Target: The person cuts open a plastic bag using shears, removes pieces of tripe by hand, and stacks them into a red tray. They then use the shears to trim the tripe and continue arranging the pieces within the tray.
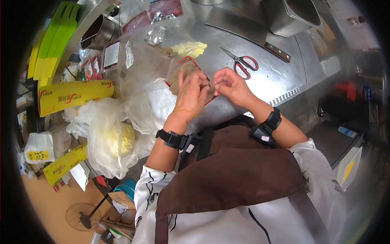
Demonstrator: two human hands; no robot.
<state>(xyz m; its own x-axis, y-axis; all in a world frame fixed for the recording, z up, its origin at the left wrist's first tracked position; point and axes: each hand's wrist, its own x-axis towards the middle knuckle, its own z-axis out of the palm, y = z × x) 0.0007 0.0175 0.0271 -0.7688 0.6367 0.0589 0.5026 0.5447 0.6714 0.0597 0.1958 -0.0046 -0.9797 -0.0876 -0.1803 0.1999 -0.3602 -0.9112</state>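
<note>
A flat packet (174,83) with red edges and brown contents lies on the steel table in front of me. My left hand (191,91) rests over it, thumb and fingers pinched together at its near right side. Close beside, my right hand (230,86) is closed in a pinch by the same edge; what sits between its fingertips is too small to make out. Scissors (243,65) with red and black handles lie beyond my right hand, blades apart. Behind the packet is a crumpled pale yellow wrapper (191,49).
A wide cleaver (239,29) lies farther back, near a steel container (290,20). Clear plastic bags (142,77) cover the left of the steel table (268,81). A knotted bag (109,138) with something yellow hangs at the left edge, below a yellow printed box (77,95).
</note>
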